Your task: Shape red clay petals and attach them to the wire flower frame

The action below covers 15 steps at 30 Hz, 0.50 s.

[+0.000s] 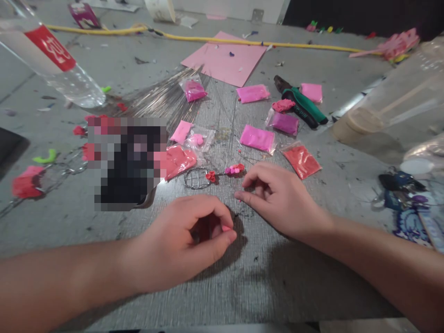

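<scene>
My left hand (187,240) rests on the grey table (243,286), its fingers curled around a small pink-red piece of clay (225,227) that peeks out between thumb and forefinger. My right hand (277,196) lies just to its right, fingers loosely bent, forefinger tip on the table near a small speck; it holds nothing that I can see. Right beyond the hands lies a wire loop (196,178) with small red and pink clay flowers (235,169) on it.
Several small bags of pink, magenta and red clay (257,138) lie scattered beyond. Green-handled pliers (301,104), a pink sheet (225,60), a wire bundle (163,95), a yellow cord (208,40), plastic bottles (52,55) and keys (398,187) surround them.
</scene>
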Available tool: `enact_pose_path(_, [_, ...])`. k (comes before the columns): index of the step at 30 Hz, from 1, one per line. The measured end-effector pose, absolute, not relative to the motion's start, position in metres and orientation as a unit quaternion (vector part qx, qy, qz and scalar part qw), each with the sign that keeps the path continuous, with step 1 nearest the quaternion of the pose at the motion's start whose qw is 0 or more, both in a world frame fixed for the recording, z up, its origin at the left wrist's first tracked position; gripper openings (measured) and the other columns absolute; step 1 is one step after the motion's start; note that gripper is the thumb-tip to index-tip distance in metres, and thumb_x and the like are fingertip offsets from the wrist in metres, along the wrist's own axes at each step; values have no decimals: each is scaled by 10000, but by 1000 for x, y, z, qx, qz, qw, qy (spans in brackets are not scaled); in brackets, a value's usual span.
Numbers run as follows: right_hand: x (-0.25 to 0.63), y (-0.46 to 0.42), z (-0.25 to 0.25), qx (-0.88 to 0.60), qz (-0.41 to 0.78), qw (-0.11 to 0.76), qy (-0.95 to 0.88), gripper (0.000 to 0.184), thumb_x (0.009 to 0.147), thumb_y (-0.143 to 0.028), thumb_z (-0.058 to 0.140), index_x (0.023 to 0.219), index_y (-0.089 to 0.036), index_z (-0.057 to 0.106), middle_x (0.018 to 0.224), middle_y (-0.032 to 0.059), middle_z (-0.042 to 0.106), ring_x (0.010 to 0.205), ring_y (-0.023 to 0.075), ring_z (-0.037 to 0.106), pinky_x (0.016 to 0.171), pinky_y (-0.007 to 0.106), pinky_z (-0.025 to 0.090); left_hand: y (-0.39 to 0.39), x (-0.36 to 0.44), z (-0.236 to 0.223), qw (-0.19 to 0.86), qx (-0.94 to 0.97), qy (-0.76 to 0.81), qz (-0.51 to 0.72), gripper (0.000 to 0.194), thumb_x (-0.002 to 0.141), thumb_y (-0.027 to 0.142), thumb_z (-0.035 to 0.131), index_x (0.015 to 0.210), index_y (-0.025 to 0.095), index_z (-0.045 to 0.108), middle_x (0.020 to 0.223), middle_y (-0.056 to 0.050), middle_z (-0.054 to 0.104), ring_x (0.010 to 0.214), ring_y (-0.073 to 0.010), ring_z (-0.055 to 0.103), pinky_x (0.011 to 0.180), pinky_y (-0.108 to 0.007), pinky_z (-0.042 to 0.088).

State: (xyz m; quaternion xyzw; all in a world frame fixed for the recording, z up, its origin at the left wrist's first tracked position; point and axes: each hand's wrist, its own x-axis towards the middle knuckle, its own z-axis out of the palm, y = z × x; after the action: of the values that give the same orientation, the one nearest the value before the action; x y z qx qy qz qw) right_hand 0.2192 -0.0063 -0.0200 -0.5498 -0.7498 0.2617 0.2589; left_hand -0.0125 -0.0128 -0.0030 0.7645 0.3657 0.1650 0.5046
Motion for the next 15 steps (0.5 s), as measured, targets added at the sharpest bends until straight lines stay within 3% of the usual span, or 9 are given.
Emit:
enact_pose_path(5, [225,-9,-20,-518,295,253,-762,209,857,-289,819,878,-175,645,852,-21,572,636,80,500,629,252,410,-12,-12,-4,527,744,373,169,111,962,259,580,889,197,636,769,-1,635,653,-127,585,541,-242,473])
enact_pose_path(11, [230,-10,-17,-465,352,225,-781,277,773,-261,882,927,-187,665,972,8,635,700,92,517,643,239,456,-9,-13,-4,524,731,377,219,103,985,237,588,957,217,685,890,-10,669,791,-125,623,696,-248,528])
enact_pose_path(13, [232,-10,-17,-456,361,244,-776,288,788,-314,880,939,-188,670,940,7,643,682,92,522,621,234,458,-9,-13,-3,549,704,394,221,97,988,257,603,977,221,692,851,2,656,729,-108,614,650,-224,531])
enact_pose_path(15, [233,-11,-18,-451,353,275,-772,183,890,-318,790,945,-188,674,885,6,654,677,96,548,621,236,463,-9,-12,-3,585,665,411,217,114,988,284,611,1025,219,697,790,15,639,617,-87,584,540,-191,509])
